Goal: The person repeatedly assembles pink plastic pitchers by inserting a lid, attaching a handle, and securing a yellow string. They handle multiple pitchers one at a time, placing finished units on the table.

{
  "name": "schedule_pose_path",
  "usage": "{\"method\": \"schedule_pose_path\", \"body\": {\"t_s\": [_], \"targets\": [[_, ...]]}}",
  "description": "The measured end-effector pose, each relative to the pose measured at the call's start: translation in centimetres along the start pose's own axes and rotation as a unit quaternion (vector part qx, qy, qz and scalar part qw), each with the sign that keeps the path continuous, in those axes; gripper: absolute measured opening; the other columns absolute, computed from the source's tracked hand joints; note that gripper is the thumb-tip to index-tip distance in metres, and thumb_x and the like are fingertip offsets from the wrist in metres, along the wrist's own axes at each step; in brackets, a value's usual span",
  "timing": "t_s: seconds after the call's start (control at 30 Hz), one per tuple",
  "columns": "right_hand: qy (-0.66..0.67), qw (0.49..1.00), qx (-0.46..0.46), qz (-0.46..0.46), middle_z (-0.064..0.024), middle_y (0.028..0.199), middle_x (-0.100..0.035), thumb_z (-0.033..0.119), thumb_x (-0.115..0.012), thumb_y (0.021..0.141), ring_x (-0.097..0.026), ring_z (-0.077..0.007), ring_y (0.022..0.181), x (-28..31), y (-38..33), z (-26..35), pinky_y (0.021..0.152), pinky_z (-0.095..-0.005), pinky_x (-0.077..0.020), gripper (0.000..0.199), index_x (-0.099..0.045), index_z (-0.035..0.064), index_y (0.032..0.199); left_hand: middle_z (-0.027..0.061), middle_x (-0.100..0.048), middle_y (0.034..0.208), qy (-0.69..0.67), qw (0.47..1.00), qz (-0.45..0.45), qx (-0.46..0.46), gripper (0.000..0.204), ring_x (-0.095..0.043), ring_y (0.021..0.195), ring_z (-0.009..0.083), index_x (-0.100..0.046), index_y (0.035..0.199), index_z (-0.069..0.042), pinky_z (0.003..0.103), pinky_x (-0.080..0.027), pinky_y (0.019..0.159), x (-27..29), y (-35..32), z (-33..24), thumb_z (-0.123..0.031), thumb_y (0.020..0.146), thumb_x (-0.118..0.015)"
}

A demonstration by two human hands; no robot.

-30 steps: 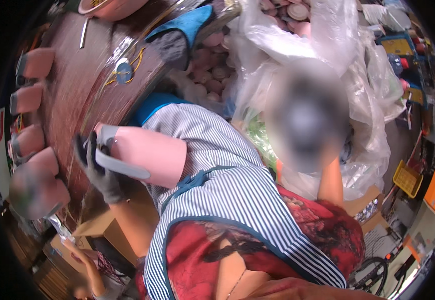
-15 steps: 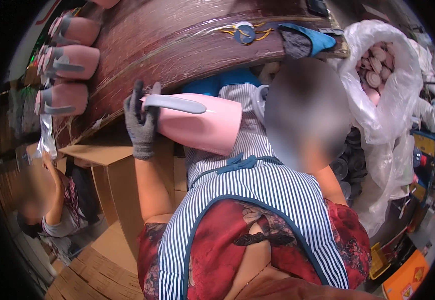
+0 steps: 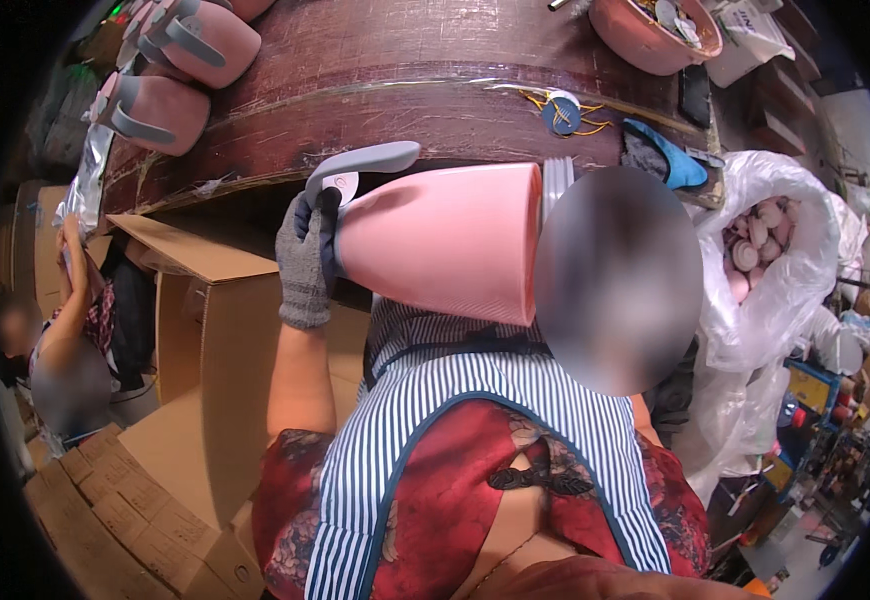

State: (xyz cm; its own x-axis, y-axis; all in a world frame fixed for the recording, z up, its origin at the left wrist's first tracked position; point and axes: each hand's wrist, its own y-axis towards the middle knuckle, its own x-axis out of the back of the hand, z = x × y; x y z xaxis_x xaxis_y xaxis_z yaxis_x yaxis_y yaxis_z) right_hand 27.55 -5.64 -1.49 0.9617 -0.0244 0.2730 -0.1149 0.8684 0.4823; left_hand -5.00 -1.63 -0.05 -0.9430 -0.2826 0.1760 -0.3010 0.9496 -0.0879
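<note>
My left hand (image 3: 305,262), in a grey knit glove with dark fingertips, is closed around the narrow end of a pink jug (image 3: 440,240). The jug lies sideways before my apron, its grey handle (image 3: 370,162) up and its wide end toward my right. At that wide end a grey ribbed ring (image 3: 558,185) shows in part, just apart from the jug's rim. A blurred patch covers my right hand, so its fingers and any hold on the ring are hidden.
Finished-looking pink jugs (image 3: 160,115) stand at the table's far left. On the wooden table (image 3: 395,110) lie a blue disc with yellow ties (image 3: 562,113) and a blue cloth piece (image 3: 667,155). A cardboard box (image 3: 240,380) is at left, a plastic bag of pink parts (image 3: 805,240) at right.
The jug has turned more level, its handle swinging up toward the table and its wide open end now facing right. A grey ribbed ring has come up beside that end. The view has shifted.
</note>
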Motion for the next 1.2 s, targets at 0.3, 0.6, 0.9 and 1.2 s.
{"method": "schedule_pose_path", "body": {"t_s": [0.3, 0.6, 0.9, 1.2], "targets": [[-0.046, 0.977, 0.207, 0.038, -0.0301, 0.153, -0.033, 0.076, -0.069, 0.065, -0.035, -0.0562, 0.135, 0.9, 4.3, 3.5, 0.108, -0.0661, -0.0267, 0.111, -0.044, 0.0043, 0.146, -0.0001, -0.064, 0.093, -0.006, 1.000, -0.012, 0.006, 0.034, -0.054, 0.086, 0.0071, -0.064, 0.112, 0.001, 0.024, -0.046, 0.079, -1.5, -1.5, -4.8, -0.031, 0.100, -0.064], [0.371, 0.881, -0.284, -0.077, -0.0194, 0.143, -0.049, 0.070, -0.050, 0.087, -0.049, -0.0340, 0.131, -1.8, 1.4, 3.4, 0.108, -0.0478, -0.0389, 0.089, -0.043, 0.0029, 0.145, 0.0203, -0.059, 0.122, 0.198, 0.878, -0.124, -0.418, 0.035, -0.057, 0.117, 0.0367, -0.064, 0.111, 0.003, 0.047, -0.049, 0.098, -2.2, -3.2, -8.0, -0.029, 0.097, -0.059], [0.562, 0.582, -0.588, 0.009, -0.0116, 0.132, -0.059, 0.079, -0.046, 0.087, -0.059, -0.0255, 0.113, -3.0, 0.9, -3.5, 0.095, -0.0498, -0.0499, 0.091, -0.046, 0.0089, 0.144, 0.0099, -0.057, 0.129, 0.490, 0.613, 0.014, -0.620, 0.035, -0.056, 0.124, 0.0359, -0.067, 0.114, -0.012, 0.052, -0.046, 0.106, 2.6, -0.3, -16.1, -0.011, 0.080, -0.071], [0.537, 0.666, -0.515, -0.055, -0.0107, 0.126, -0.065, 0.050, -0.048, 0.102, -0.063, -0.0217, 0.112, -0.1, 2.7, -4.7, 0.095, -0.0333, -0.0498, 0.055, -0.057, 0.0061, 0.135, 0.0042, -0.056, 0.135, 0.621, 0.540, -0.028, -0.567, 0.032, -0.047, 0.132, 0.0313, -0.069, 0.114, -0.021, 0.047, -0.037, 0.111, 17.3, 24.0, -10.6, -0.015, 0.083, -0.067]]}}
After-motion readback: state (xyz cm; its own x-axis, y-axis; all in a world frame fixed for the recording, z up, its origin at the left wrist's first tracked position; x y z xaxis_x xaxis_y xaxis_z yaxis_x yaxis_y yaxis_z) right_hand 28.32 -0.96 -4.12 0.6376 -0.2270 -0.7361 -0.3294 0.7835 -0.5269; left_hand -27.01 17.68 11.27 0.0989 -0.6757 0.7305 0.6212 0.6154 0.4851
